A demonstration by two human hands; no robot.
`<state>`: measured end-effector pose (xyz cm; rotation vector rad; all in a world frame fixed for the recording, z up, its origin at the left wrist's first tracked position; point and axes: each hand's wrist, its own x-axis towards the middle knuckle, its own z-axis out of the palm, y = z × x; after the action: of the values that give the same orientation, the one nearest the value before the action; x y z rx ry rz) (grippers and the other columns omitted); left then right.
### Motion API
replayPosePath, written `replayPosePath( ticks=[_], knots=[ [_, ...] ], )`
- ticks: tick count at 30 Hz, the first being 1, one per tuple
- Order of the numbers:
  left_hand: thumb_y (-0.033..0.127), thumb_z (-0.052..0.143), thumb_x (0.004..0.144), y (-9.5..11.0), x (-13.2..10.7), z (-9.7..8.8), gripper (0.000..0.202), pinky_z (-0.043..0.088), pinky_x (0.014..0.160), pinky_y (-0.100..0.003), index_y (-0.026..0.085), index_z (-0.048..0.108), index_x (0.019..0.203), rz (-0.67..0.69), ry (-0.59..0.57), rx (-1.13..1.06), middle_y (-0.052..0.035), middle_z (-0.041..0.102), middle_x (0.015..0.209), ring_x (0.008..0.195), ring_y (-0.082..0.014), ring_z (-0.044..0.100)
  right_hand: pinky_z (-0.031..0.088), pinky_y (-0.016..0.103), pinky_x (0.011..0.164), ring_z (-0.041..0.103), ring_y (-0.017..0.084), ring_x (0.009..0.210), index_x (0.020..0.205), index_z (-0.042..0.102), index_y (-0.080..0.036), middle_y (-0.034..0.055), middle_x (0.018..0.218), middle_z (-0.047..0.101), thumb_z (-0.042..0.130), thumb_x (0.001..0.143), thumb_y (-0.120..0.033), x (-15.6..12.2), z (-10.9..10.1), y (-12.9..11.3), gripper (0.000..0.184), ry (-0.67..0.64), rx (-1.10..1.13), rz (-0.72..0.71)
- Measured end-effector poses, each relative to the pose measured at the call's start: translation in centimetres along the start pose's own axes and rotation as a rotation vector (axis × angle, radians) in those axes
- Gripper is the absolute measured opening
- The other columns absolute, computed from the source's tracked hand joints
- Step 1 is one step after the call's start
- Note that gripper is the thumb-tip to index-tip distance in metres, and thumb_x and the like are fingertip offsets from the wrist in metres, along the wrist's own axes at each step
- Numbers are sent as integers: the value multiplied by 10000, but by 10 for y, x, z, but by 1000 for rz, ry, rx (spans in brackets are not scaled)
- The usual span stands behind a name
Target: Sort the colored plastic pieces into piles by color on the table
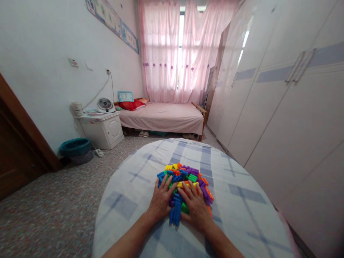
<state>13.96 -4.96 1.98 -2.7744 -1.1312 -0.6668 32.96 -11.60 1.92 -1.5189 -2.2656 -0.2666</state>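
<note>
A heap of bright plastic building pieces [192,177] in yellow, purple, green, orange and blue lies on the cloth-covered table [129,211]. My left hand [162,197] rests on the heap's left side with its fingers spread. On the right side lies my right hand [195,205], fingers also apart and flat over the pieces. Between the two hands, at the near edge, sits a blue piece [175,214]. Both palms hide some of the pieces beneath them.
White wardrobes [290,114] line the right side. Past the table stands a bed [163,116] with a pink cover. To the left are a white cabinet [100,132] with a fan [105,104] on top and a teal bin [75,147].
</note>
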Motion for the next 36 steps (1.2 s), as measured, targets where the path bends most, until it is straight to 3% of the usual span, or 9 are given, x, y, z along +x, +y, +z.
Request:
replayPosePath(
  ticks=[4, 7, 12, 16, 18, 21, 27, 32, 36],
  knots=[
    [519, 679, 627, -10, 16, 2, 879, 70, 1072, -643, 265, 358, 1404, -34, -26, -39, -143, 278, 1505, 1386, -393, 189, 113, 559, 1121, 128, 310, 1414, 1422, 331, -279, 44, 1525, 258, 602, 765, -403, 16, -2, 8, 721, -25, 12, 42],
    [489, 689, 615, -14, 16, -10, 873, 83, 1074, -644, 281, 365, 1398, -31, -69, -58, -129, 284, 1505, 1392, -388, 175, 133, 563, 1117, 127, 320, 1413, 1427, 311, -304, 37, 1534, 234, 649, 714, -413, 6, -9, 12, 796, -32, 30, 60],
    [305, 600, 713, -9, -20, -33, 767, 166, 1101, -564, 304, 309, 1423, -99, -88, -89, -75, 226, 1535, 1416, -326, 142, 217, 542, 1095, 113, 318, 1416, 1459, 219, -271, 72, 1546, 181, 601, 760, -423, -52, -10, 22, 811, 104, 42, 210],
    [507, 671, 649, 14, -48, -22, 944, 180, 1076, -605, 267, 241, 1455, -226, -96, -113, -118, 161, 1548, 1403, -391, 135, 262, 537, 1076, 150, 320, 1408, 1478, 118, -239, 112, 1542, 166, 573, 777, -497, -78, 3, 21, 874, 187, 68, 427],
    [577, 715, 560, 26, -50, -11, 1065, 163, 1071, -623, 259, 237, 1457, -255, -118, -114, -133, 157, 1546, 1398, -417, 124, 262, 538, 1077, 144, 337, 1406, 1475, 133, -226, 116, 1541, 162, 607, 739, -520, -73, 9, 16, 924, 162, 93, 453],
    [568, 713, 569, 34, -37, 3, 1056, 151, 1083, -602, 239, 243, 1456, -287, -109, -107, -144, 152, 1545, 1403, -401, 119, 275, 540, 1070, 134, 363, 1403, 1464, 178, -205, 126, 1544, 142, 667, 675, -505, -52, 17, 9, 975, 153, 124, 476],
    [473, 713, 596, 21, -3, 11, 967, 185, 1086, -560, 227, 302, 1436, -338, -73, -121, -144, 162, 1544, 1412, -372, 116, 292, 538, 1061, 148, 372, 1398, 1442, 232, -189, 149, 1535, 161, 688, 656, -410, -15, 32, 4, 935, 200, 139, 537],
    [422, 716, 605, 13, -2, 18, 934, 170, 1095, -557, 232, 319, 1428, -343, -15, -115, -135, 204, 1535, 1407, -365, 148, 305, 542, 1052, 147, 363, 1401, 1446, 205, -212, 142, 1539, 155, 649, 705, -412, -10, 41, 9, 887, 246, 141, 495],
    [521, 690, 647, 10, -8, 23, 898, 190, 1081, -592, 234, 333, 1419, -277, 83, -140, -136, 260, 1516, 1398, -374, 175, 320, 545, 1045, 157, 361, 1399, 1445, 201, -222, 136, 1538, 162, 635, 727, -381, -14, 43, 11, 854, 279, 160, 456]
  ],
)
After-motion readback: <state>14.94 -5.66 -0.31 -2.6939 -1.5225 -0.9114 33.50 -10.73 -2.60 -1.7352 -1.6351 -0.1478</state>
